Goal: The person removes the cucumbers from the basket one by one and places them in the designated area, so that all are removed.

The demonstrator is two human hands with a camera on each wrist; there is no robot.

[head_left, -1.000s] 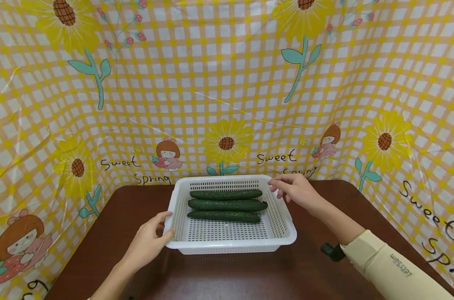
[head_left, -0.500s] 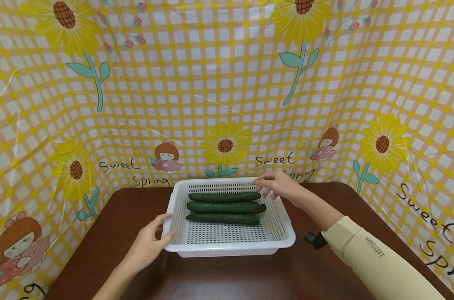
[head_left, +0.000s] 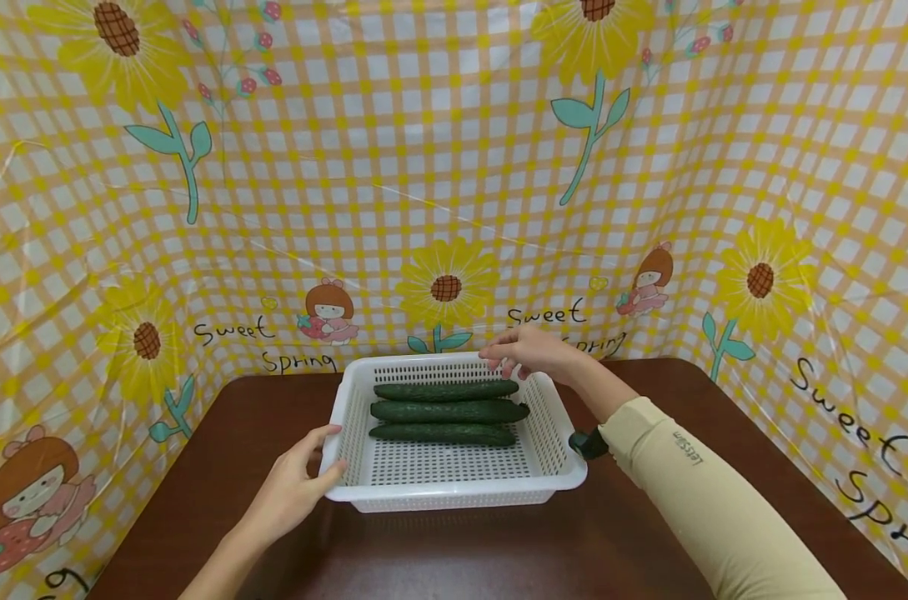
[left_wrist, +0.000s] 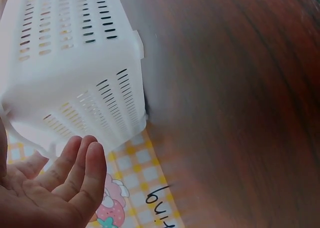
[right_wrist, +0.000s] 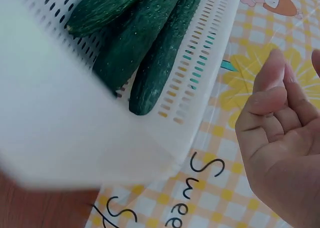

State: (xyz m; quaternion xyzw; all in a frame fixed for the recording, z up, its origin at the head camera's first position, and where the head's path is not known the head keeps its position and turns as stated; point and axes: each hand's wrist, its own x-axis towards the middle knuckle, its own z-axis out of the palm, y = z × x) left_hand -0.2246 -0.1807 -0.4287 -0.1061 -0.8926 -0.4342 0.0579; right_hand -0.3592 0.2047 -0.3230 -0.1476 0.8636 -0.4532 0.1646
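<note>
Left hand [head_left: 292, 482], fingers relaxed, touches basket [head_left: 454, 492] of three cucumbers [head_left: 449, 412]; right hand [head_left: 532, 351], grasping nothing, hovers by far rim [head_left: 423, 360].

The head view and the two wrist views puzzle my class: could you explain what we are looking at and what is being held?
There is no machine here: someone works bare-handed. The head view is taken from the head, looking forward and down; each wrist view is taken from a wrist, looking at that hand's work. On the brown table stands a white basket with three cucumbers in it. The left hand touches its left side; the right hand, near its far side, holds nothing.
</note>
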